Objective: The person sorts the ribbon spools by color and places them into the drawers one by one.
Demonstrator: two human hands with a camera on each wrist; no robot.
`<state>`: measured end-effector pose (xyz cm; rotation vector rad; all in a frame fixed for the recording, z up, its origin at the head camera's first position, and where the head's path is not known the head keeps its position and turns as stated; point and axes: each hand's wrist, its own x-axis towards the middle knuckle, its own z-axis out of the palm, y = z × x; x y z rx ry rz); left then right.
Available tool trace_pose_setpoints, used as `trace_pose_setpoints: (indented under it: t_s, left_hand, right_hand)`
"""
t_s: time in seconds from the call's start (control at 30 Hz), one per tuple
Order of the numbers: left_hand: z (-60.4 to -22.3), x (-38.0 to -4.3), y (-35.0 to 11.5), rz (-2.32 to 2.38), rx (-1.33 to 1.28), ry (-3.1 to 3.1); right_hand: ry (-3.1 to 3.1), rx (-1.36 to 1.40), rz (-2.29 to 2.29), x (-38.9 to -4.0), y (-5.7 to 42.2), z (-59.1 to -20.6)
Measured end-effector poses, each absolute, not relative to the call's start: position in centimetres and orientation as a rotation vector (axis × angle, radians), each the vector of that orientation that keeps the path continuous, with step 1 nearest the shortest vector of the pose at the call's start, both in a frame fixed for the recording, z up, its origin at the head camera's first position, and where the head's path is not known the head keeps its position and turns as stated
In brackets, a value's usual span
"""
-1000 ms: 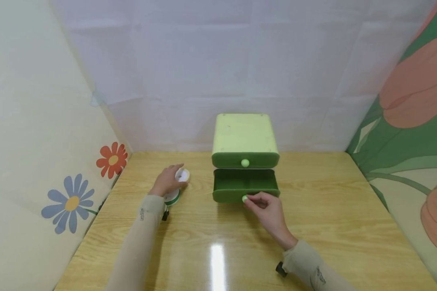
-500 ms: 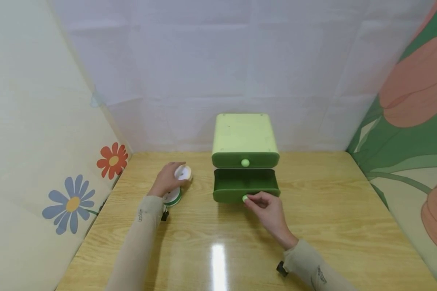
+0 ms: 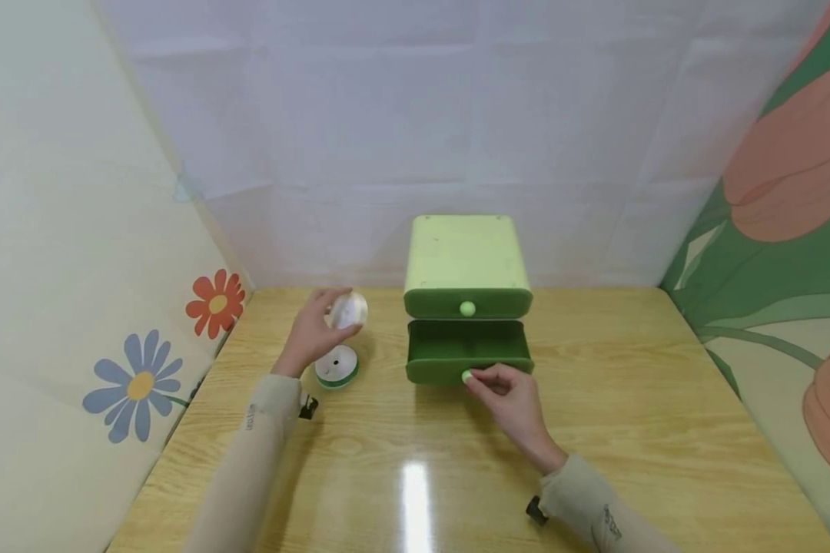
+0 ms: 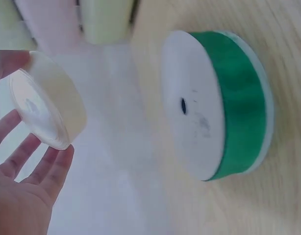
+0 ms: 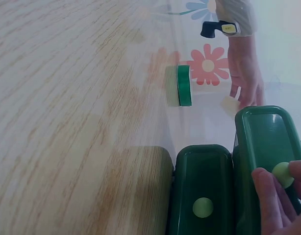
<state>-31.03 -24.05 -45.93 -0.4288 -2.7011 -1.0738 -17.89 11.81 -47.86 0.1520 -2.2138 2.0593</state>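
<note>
My left hand [image 3: 314, 326] holds a roll of cream ribbon [image 4: 62, 95] by its edges, raised off the table, thumb on one side and fingers on the other. A spool of green ribbon [image 3: 336, 367] with white end discs lies flat on the table just below that hand; it looks large in the left wrist view. My right hand [image 3: 508, 407] pinches the round pale-green knob [image 5: 283, 175] of the lower drawer [image 3: 432, 372], which is pulled out and shows a bare inside. The upper drawer [image 3: 436, 305] of the light-green cabinet [image 3: 466, 250] is closed.
The wooden table [image 3: 360, 476] meets a white cloth backdrop [image 3: 360, 153] behind the cabinet. Painted flowers mark the left wall [image 3: 55, 269], and large leaves and petals cover the right wall [image 3: 788, 169].
My left hand has lifted the cream ribbon roll up off the table, away from the green spool, which now shows fully. The right hand and the open drawer have stayed put.
</note>
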Motion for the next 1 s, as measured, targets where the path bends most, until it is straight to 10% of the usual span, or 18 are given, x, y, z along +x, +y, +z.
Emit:
trace_pose_setpoints:
  t_s: [1.0]
  left_hand:
    - [-40.8,-25.7,-17.5,-1.266,-0.847,-2.317]
  right_hand:
    - [-2.212,0.179,2.039,-18.0,11.9,-48.0]
